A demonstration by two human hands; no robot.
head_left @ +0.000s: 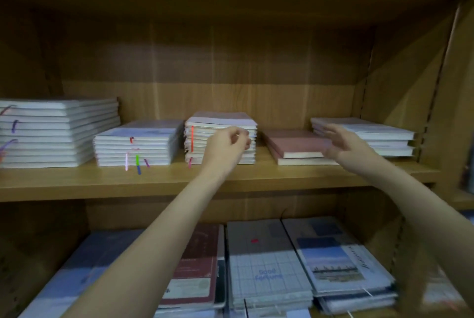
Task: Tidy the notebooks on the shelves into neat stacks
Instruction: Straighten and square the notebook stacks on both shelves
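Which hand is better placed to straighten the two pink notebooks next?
The right hand: its open fingers already reach the pink notebooks. The left hand is curled before the middle stack.

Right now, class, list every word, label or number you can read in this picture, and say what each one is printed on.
"Good fortune": blue print on the grid-patterned notebook, lower shelf; slightly blurred.
Script word on the landscape-photo notebook, lower shelf: too blurred to read.
Label on the dark red notebook, lower shelf: too small and blurred to read.
Upper shelf stacks: no readable text; only coloured ribbon markers show.
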